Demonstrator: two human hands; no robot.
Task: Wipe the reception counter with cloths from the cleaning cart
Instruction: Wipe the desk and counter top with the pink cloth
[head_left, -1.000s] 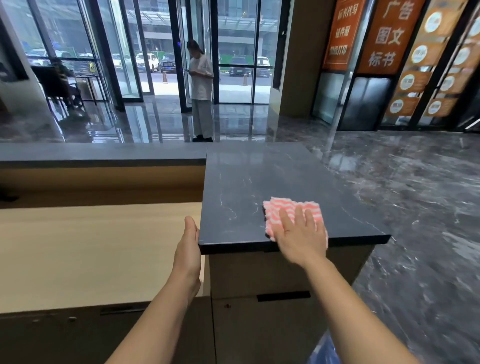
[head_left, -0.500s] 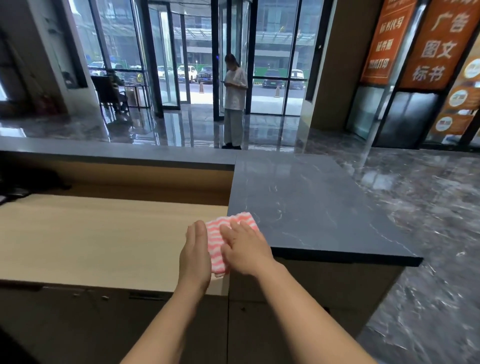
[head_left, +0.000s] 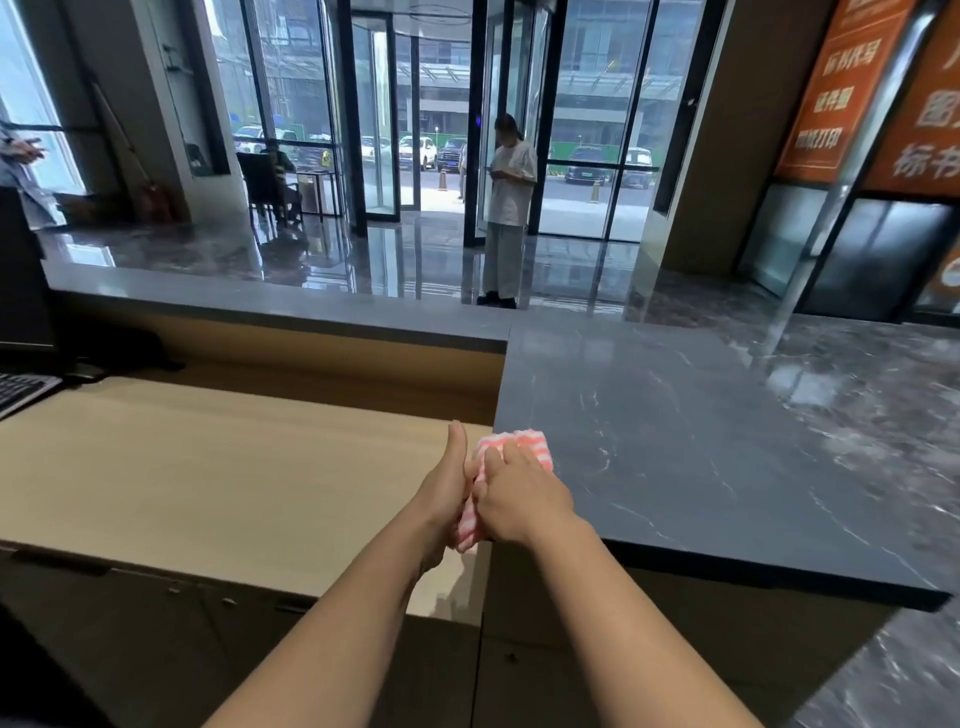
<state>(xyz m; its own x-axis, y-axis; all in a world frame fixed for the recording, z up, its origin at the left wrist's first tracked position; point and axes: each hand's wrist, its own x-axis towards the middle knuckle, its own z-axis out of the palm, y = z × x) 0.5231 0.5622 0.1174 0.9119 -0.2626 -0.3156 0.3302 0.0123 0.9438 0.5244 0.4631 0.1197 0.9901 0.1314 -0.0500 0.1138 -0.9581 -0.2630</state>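
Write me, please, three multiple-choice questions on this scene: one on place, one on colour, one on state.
1. Where is the cloth? A) inside a bucket B) left edge of the dark counter C) in a sink
2. What are its colours? A) pink and white stripes B) plain blue C) green
3. What is the right hand doing? A) hanging free B) pressing on the cloth C) typing
Answers: B, it drapes over that edge; A, the stripes show plainly; B, it rests on top of the cloth.
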